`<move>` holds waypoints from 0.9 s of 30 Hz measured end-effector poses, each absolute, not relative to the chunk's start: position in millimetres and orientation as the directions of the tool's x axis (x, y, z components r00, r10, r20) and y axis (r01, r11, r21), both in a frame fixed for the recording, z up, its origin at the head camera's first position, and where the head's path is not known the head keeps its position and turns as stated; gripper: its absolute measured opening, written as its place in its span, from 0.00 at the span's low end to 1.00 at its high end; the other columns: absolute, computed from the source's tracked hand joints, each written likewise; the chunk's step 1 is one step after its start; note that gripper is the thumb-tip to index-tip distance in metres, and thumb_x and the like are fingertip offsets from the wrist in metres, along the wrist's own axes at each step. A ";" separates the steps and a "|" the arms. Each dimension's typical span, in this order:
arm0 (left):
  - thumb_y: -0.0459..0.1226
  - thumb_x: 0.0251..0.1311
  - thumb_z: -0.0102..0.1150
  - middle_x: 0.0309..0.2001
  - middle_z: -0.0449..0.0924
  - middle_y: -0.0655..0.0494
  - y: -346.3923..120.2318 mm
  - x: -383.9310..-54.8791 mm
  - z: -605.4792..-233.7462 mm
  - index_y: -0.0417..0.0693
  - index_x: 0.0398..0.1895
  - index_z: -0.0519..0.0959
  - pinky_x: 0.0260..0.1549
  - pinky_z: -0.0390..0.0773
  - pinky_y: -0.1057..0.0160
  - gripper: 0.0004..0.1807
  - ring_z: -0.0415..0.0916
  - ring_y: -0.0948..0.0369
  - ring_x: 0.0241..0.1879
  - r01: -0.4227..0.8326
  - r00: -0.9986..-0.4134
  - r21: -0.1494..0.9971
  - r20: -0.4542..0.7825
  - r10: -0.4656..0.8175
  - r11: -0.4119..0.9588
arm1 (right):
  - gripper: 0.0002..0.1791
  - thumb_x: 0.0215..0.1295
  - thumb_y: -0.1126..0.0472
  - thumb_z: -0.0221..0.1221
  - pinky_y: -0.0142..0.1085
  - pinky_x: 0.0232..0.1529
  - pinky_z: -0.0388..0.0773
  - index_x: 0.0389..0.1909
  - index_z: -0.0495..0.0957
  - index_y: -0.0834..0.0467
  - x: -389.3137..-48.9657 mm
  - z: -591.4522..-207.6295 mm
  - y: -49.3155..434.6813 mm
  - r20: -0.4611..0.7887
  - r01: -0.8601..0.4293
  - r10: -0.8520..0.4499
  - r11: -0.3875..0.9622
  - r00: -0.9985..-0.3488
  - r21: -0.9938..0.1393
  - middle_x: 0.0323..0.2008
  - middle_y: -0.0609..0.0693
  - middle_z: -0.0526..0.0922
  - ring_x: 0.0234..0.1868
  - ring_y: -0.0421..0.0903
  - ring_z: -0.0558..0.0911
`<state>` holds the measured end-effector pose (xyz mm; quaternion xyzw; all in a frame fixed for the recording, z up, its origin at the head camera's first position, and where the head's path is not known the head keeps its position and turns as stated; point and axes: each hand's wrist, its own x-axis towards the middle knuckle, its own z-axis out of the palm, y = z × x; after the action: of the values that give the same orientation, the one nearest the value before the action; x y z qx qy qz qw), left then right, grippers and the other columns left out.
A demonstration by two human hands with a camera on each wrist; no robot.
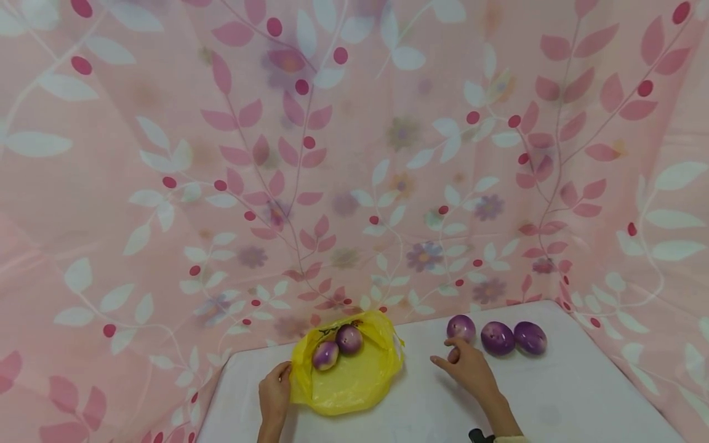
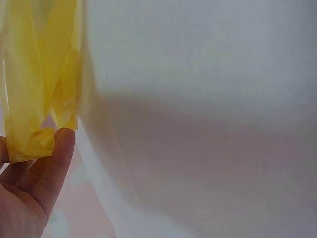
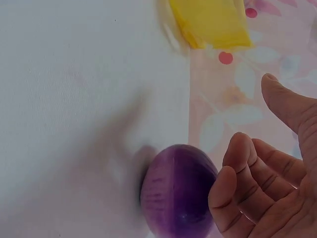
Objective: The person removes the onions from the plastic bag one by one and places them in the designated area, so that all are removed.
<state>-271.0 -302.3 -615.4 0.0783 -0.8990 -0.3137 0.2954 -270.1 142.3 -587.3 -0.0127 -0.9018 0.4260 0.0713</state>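
My left hand (image 1: 274, 391) pinches the left edge of a yellow plastic bag (image 1: 354, 394) on the table. In the left wrist view, thumb and fingers hold a fold of the bag (image 2: 29, 99). The bag's mouth gapes, and two glossy round purple vegetables (image 1: 349, 339) lie inside; their exact kind is unclear. On the right, my right hand (image 1: 473, 372) is beside another purple vegetable (image 1: 461, 326), thumb spread from loosely bent fingers. The right wrist view shows nothing held by this hand (image 3: 272, 193), its fingertips next to the purple vegetable (image 3: 176, 193); I cannot tell whether they touch.
Two more purple vegetables, one (image 1: 497, 338) against the other (image 1: 530, 338), lie at the right of the white table (image 1: 415, 412). A pink curtain (image 1: 354, 184) printed with leaves and flowers hangs behind and around it. A black strap (image 1: 480, 435) shows at my right wrist.
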 end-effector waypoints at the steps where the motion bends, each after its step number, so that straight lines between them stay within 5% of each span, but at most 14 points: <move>1: 0.26 0.60 0.63 0.35 0.87 0.44 -302.4 -270.8 -615.0 0.38 0.38 0.87 0.33 0.82 0.48 0.06 0.84 0.48 0.35 0.053 -0.811 0.608 0.489 -0.321 0.792 | 0.34 0.51 0.41 0.72 0.35 0.25 0.70 0.51 0.78 0.60 -270.7 -587.3 140.5 0.123 -0.044 0.083 0.630 -0.989 -0.776 0.24 0.43 0.75 0.23 0.41 0.72; 27: 0.26 0.60 0.64 0.36 0.86 0.43 -302.8 -269.0 -615.8 0.37 0.38 0.87 0.35 0.81 0.46 0.06 0.84 0.47 0.36 0.038 -0.807 0.624 0.480 -0.344 0.781 | 0.30 0.50 0.43 0.73 0.33 0.25 0.76 0.50 0.78 0.54 -280.4 -582.2 81.6 0.150 -0.135 -0.011 0.515 -0.989 -0.846 0.32 0.46 0.81 0.27 0.40 0.78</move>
<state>-269.0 -302.8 -615.8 0.0853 -0.8952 -0.3198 0.2983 -280.4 81.6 -582.2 0.0421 -0.8682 0.4905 0.0628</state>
